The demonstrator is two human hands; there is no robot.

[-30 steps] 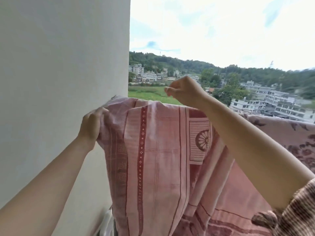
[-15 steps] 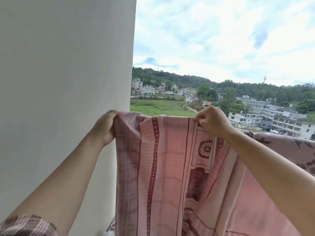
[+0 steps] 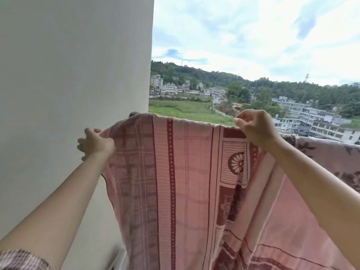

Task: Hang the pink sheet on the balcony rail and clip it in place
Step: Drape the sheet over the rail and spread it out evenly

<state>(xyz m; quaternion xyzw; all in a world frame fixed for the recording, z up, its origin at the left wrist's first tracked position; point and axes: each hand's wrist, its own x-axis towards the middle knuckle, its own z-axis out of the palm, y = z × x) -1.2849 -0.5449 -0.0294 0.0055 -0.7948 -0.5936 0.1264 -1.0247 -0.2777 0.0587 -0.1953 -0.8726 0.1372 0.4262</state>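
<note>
Fabric of the pink sheet (image 3: 187, 172) now drapes flat over the balcony rail (image 3: 134, 114), my left hand (image 3: 95, 142) and right hand (image 3: 255, 127) pinching its top edge; I judge clipping next.

left grip (image 3: 95, 142): arm raised, fingers apparently pinched | right grip (image 3: 255, 129): arm raised, fingers curled closed

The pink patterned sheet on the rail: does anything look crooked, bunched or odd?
Yes. The pink patterned sheet lies flat only between the left hand and the right hand. Right of that it sags in loose diagonal folds. No clip is visible on it.
</note>
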